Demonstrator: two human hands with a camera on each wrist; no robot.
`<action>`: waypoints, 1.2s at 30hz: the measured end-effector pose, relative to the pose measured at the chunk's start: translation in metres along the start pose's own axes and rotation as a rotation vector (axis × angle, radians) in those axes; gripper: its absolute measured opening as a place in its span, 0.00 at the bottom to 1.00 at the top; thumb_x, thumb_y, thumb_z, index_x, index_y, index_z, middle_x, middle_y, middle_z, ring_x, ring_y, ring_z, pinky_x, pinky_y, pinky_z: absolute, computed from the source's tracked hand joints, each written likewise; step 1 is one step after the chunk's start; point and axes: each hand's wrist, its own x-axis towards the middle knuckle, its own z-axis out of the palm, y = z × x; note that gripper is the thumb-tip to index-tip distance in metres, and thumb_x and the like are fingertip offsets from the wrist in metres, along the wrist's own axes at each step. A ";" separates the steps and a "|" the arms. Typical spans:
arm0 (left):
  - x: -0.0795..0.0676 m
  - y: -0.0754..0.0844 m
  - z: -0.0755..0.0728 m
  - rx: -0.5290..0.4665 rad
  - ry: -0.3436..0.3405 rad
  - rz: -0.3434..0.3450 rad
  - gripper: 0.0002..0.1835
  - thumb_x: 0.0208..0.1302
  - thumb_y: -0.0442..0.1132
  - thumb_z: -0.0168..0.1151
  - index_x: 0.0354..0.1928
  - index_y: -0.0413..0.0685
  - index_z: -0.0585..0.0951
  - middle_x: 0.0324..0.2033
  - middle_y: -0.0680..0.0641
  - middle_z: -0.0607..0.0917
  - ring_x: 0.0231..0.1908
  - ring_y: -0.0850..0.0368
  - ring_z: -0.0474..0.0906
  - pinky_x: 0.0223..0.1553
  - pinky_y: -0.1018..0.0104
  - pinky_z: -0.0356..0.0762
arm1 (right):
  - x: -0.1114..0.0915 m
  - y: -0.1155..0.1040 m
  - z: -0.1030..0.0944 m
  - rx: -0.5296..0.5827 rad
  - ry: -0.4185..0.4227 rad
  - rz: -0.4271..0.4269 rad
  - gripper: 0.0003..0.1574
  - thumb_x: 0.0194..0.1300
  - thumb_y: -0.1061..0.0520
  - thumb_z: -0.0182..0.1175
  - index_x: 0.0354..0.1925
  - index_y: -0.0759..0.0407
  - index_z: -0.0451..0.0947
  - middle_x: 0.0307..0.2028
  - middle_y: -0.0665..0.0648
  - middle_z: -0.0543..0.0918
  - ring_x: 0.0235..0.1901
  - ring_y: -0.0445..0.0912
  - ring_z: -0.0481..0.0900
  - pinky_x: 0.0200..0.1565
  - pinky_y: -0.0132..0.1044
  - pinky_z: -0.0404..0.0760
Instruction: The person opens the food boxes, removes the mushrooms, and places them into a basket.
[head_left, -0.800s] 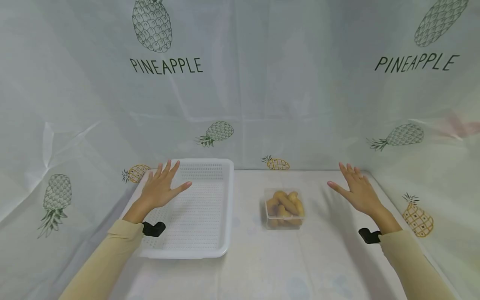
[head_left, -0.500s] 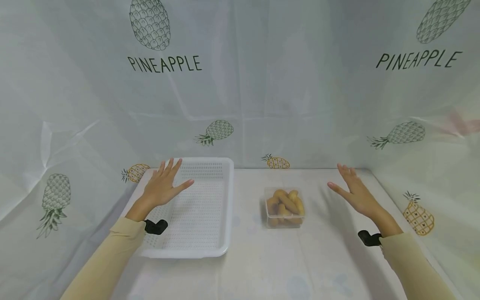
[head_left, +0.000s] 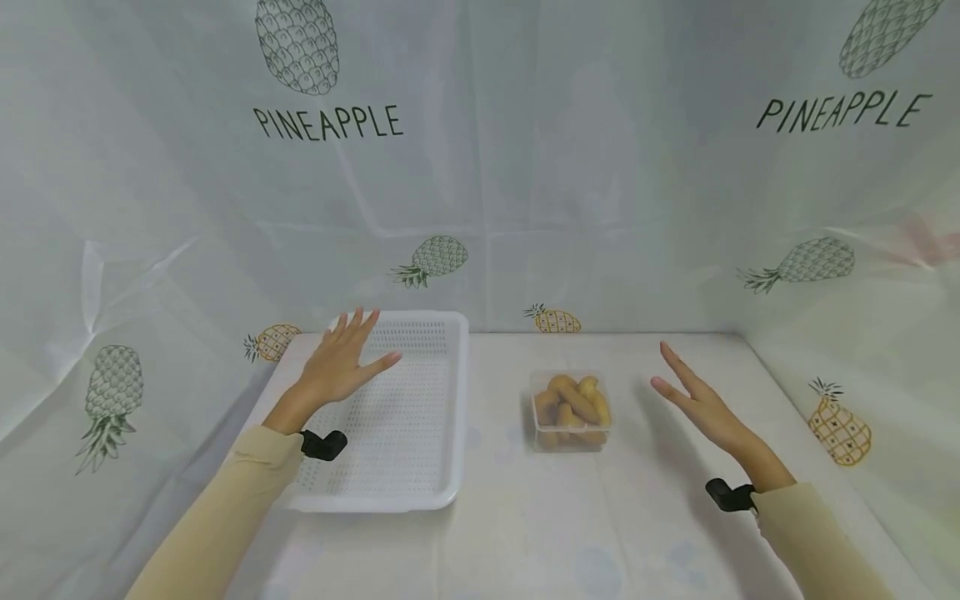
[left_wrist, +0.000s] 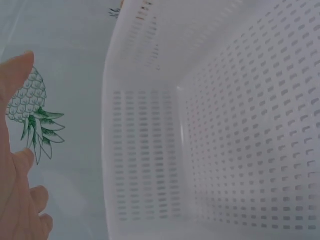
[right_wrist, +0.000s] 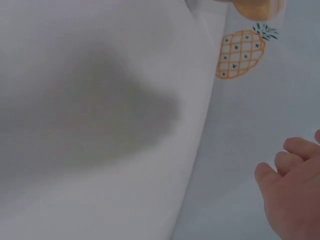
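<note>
Left hand [head_left: 335,367] is shifting right over the white basket [head_left: 397,425], right hand [head_left: 708,412] is turning edge-on; both are staying empty. Fingers are extending straight, thumbs apart, while the clear box [head_left: 606,429] of yellow-brown pieces [head_left: 576,404] is sitting between the hands, right of the basket.

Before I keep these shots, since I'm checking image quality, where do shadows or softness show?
Head view: a soft shadow on the table beside the right hand; right wrist view: dim, with a broad, fuzzy-edged shadow across the table; left wrist view: dim and grey, the slots of the white basket slightly soft.
</note>
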 end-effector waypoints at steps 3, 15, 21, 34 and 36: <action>0.004 0.003 0.001 0.007 0.004 0.009 0.51 0.69 0.71 0.45 0.80 0.50 0.41 0.77 0.37 0.38 0.75 0.33 0.30 0.69 0.30 0.32 | -0.002 0.002 0.009 0.023 -0.004 -0.026 0.48 0.77 0.50 0.51 0.80 0.51 0.35 0.78 0.64 0.39 0.75 0.66 0.35 0.63 0.78 0.42; 0.016 0.026 0.005 -0.013 -0.003 0.074 0.50 0.68 0.71 0.47 0.80 0.53 0.42 0.77 0.38 0.40 0.75 0.35 0.33 0.70 0.31 0.35 | -0.002 0.008 0.042 0.086 -0.036 -0.055 0.57 0.68 0.54 0.64 0.80 0.47 0.37 0.78 0.64 0.44 0.74 0.67 0.40 0.65 0.74 0.47; 0.022 0.041 0.007 -0.018 -0.012 0.117 0.50 0.68 0.71 0.48 0.80 0.53 0.43 0.77 0.38 0.42 0.75 0.36 0.33 0.70 0.32 0.36 | -0.003 0.013 0.057 0.149 -0.055 -0.034 0.62 0.65 0.54 0.68 0.80 0.50 0.36 0.78 0.63 0.44 0.74 0.67 0.43 0.68 0.69 0.49; 0.034 0.088 0.016 -0.020 -0.027 0.248 0.50 0.67 0.73 0.48 0.80 0.55 0.47 0.78 0.42 0.44 0.76 0.40 0.36 0.73 0.38 0.40 | 0.000 0.023 0.087 0.240 -0.081 -0.064 0.67 0.58 0.57 0.74 0.80 0.59 0.39 0.77 0.68 0.46 0.74 0.65 0.47 0.69 0.38 0.57; 0.036 0.098 0.018 -0.013 -0.036 0.273 0.50 0.66 0.73 0.49 0.80 0.57 0.46 0.78 0.43 0.44 0.76 0.42 0.36 0.73 0.40 0.40 | 0.001 0.024 0.090 0.253 -0.073 -0.059 0.68 0.58 0.57 0.74 0.80 0.59 0.39 0.76 0.69 0.46 0.73 0.66 0.49 0.66 0.27 0.60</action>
